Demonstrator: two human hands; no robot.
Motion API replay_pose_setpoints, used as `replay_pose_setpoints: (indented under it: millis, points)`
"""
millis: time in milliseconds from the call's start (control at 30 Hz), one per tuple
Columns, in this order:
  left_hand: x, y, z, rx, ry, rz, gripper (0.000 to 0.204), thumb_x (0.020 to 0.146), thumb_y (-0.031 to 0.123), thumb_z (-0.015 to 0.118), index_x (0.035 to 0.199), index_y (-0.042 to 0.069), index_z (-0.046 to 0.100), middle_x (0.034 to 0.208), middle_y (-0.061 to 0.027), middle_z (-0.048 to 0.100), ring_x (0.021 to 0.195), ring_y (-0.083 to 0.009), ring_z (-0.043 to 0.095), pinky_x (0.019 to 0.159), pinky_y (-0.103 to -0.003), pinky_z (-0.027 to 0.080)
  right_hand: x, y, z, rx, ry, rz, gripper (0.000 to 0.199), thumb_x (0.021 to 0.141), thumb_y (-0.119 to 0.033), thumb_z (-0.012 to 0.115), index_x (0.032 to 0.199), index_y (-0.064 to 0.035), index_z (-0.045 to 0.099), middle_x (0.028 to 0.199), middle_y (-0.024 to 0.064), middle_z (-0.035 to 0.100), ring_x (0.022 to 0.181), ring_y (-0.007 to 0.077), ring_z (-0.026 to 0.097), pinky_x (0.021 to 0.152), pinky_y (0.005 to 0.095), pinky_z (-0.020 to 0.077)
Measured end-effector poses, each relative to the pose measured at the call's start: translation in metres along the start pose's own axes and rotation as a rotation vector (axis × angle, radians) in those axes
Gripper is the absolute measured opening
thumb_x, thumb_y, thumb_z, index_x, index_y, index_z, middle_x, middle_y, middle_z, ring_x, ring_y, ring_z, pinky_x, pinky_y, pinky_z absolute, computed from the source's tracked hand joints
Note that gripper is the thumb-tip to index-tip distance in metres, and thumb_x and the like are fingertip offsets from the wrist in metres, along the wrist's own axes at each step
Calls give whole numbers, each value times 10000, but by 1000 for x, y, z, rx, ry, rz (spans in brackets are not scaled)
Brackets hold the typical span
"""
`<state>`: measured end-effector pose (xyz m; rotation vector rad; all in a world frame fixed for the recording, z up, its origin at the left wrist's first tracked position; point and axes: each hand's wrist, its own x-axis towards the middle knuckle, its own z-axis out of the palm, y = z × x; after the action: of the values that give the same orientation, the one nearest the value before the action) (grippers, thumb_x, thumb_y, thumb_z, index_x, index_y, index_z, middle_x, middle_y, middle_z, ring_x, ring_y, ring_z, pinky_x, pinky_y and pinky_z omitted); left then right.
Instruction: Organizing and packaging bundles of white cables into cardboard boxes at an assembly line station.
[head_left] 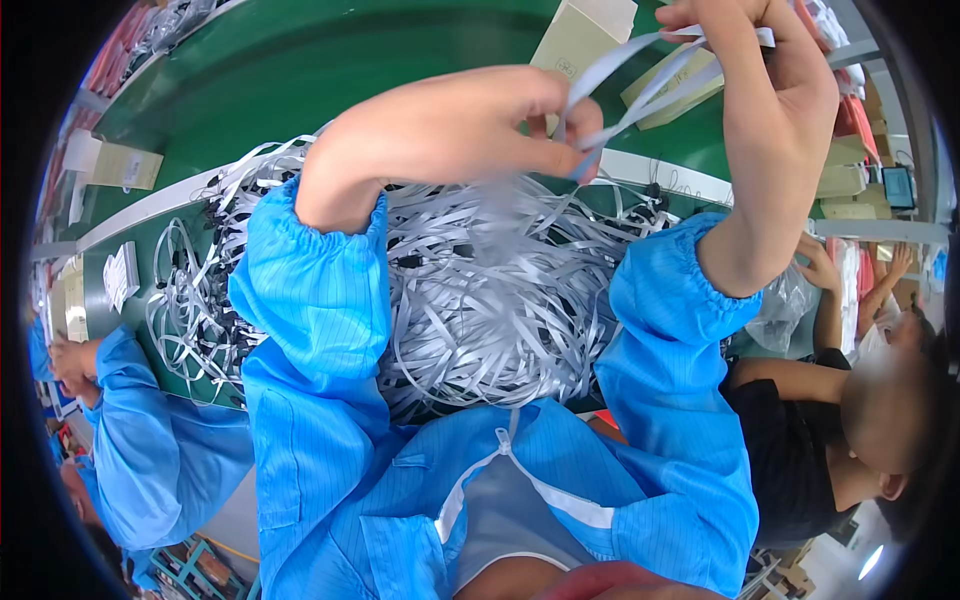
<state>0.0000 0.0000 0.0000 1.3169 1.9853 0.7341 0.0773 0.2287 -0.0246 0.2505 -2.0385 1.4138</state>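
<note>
- The flat grey strap (640,85) is stretched between both hands above the big heap of grey straps (480,300), running from low near the left hand up to the right, so its long axis climbs to the upper right; it shows as 2 or 3 overlapping bands.
- The left hand (480,120) is closed in a narrow pinch on the strap's lower end, just above the heap's far edge.
- The right hand (770,70) is curled shut around the strap's upper end, higher than the heap and off to its right; how much strap lies inside the fist is hidden.
- Risk, as I judge it: the lower end hangs close to the heap, so a loose loop could snag it and drag several straps up together.
- A second risk: the bands cross near the pinch, so pulling the hands apart could tighten a twist rather than free 1 strap.
- The heap lies on a green belt (300,70), with a white rail (150,205) passing its left side.
- Beyond the heap stand pale cartons (590,35); another carton (125,165) sits far to its left.
- 1 person in a blue sleeve (150,440) works left of the heap, another in a black top (790,450) to its right.
</note>
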Motion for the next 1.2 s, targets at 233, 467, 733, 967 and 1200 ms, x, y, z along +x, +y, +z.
replay_pose_setpoints:
  millis: [233,467,733,967,1200]
  points:
    - [-33,7,-42,-230,369,-57,253,1027,229,667,1147,13,720,1013,-62,736,882,-89,652,805,-259,524,9,-74,6,99,132,322,69,1070,-110,567,1060,-64,517,791,-21,505,705,34,450,637,205,358]
    - [-45,7,-34,-280,739,190,234,1032,196,654,1128,-4,729,973,-80,738,842,-115,673,777,-255,536,0,-72,22,118,91,277,155,1091,-184,554,1037,-38,546,781,-28,502,670,46,429,629,211,359]
    - [-39,75,-15,-204,825,-199,161,1009,77,668,1043,-59,746,800,-67,715,716,-88,653,669,-213,528,8,-55,7,35,-81,248,232,1060,-239,632,1095,-20,566,997,53,641,882,77,566,743,212,425]
    - [-38,95,-8,-156,760,-198,146,990,51,687,999,-85,738,795,-73,713,710,-92,650,660,-218,523,11,-20,30,187,-152,-211,297,1007,-250,707,1144,-17,583,1083,86,670,990,122,605,847,264,473]
    - [-39,80,-8,-68,715,161,121,986,39,678,981,-65,741,877,-91,739,810,-108,694,758,-244,554,15,-11,80,504,-805,-175,299,937,-308,777,1072,-64,668,900,21,638,856,116,560,773,263,432]
